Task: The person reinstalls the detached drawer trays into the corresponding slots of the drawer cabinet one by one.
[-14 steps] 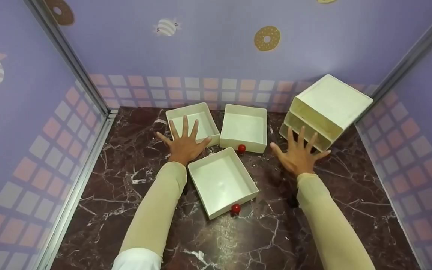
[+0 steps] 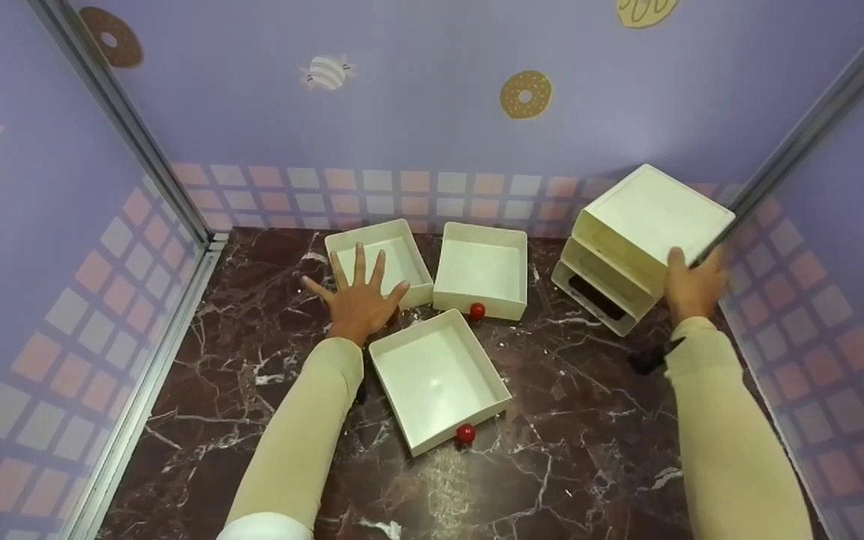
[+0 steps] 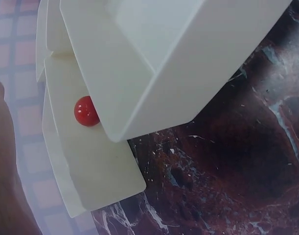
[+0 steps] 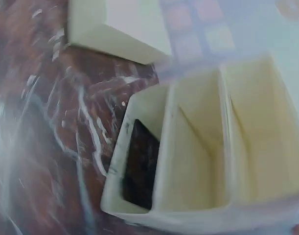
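Three white plastic drawers lie on dark marbled stone: one back left [image 2: 402,262], one back middle [image 2: 484,262] and one in front [image 2: 432,382]. Red ball knobs show on the middle drawer [image 2: 477,310] and the front drawer [image 2: 465,433]. The left hand [image 2: 361,304] spreads its fingers over the near left corner of the back left drawer; whether it touches is unclear. At the right stands a white cabinet [image 2: 657,210] with three stacked slots. The right hand [image 2: 694,285] is at its near right corner, thumb over the edge, fingers partly hidden along the side.
Purple walls with a back panel [image 2: 432,97] enclose the marbled surface [image 2: 567,450]. Metal corner strips [image 2: 147,390] run along the left side. Through the lowest cabinet slot [image 4: 139,166], a dark patch shows in the right wrist view.
From its spread pose in front of the cabinet, the right hand has moved right to the cabinet's near corner. The left hand keeps its spread pose. The head view has tilted slightly.
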{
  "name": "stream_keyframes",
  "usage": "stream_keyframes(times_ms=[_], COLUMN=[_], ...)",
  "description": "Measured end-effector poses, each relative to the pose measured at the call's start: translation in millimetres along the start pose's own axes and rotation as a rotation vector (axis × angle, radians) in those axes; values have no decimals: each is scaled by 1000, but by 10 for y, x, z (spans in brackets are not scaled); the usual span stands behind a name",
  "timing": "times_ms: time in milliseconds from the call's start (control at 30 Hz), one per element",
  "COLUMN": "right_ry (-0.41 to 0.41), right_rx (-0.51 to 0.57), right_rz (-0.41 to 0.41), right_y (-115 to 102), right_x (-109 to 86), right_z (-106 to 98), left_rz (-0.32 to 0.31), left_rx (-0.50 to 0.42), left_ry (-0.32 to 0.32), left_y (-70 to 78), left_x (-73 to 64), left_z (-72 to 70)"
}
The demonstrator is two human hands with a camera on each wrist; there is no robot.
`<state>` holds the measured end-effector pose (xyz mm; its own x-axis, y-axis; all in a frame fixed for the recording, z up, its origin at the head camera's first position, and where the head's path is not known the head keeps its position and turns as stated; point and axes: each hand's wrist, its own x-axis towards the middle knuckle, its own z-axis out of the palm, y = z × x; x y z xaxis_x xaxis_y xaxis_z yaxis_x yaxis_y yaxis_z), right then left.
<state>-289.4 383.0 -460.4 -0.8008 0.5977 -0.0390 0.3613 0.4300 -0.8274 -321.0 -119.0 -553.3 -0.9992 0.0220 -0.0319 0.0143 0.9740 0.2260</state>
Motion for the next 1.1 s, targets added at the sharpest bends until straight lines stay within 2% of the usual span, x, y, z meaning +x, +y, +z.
stream_keyframes(times_ms=[67, 133, 233, 300, 400, 467, 567, 633, 700, 767, 833, 900, 1000, 1100], right_ry=[-135, -202, -229, -277, -373, -437, -509, -547, -588, -612, -622, -640, -669, -695], right_rx=[89, 167, 215, 228, 217, 207, 213, 212, 224, 222, 211, 212, 187, 183], right_rz=[72, 91, 70, 65, 38, -12, -90, -133, -147, -158, -163, -162, -174, -174], right_y=[26, 42, 62, 63, 33, -37, -206, -335, -447, -530, -604, -649, -689, -659], right_x=[81, 122, 143, 146, 108, 30, -173, -328, -463, -560, -628, -657, -643, -550], right_z=[-49, -72, -113, -145, -130, -69, 95, 225, 363, 492, 579, 625, 612, 621], left_rz=[-13, -15, -16, -1, 29, 63, 148, 212, 268, 290, 278, 266, 259, 268], left_rx=[-2, -16, -29, -46, -62, -99, -223, -366, -548, -704, -802, -808, -755, -719], left_ry=[-3, -1, 5, 11, 6, -2, -24, -61, -119, -186, -225, -224, -188, -158], left_y=[-11, -14, 4, 43, 160, 281, 514, 684, 845, 999, 1128, 1222, 1321, 1381], left_x=[18, 17, 12, 11, 23, 35, 60, 62, 54, 28, -11, -50, -97, -113], left_z=[-11, -20, -20, -31, -64, -96, -152, -202, -268, -350, -430, -491, -533, -540])
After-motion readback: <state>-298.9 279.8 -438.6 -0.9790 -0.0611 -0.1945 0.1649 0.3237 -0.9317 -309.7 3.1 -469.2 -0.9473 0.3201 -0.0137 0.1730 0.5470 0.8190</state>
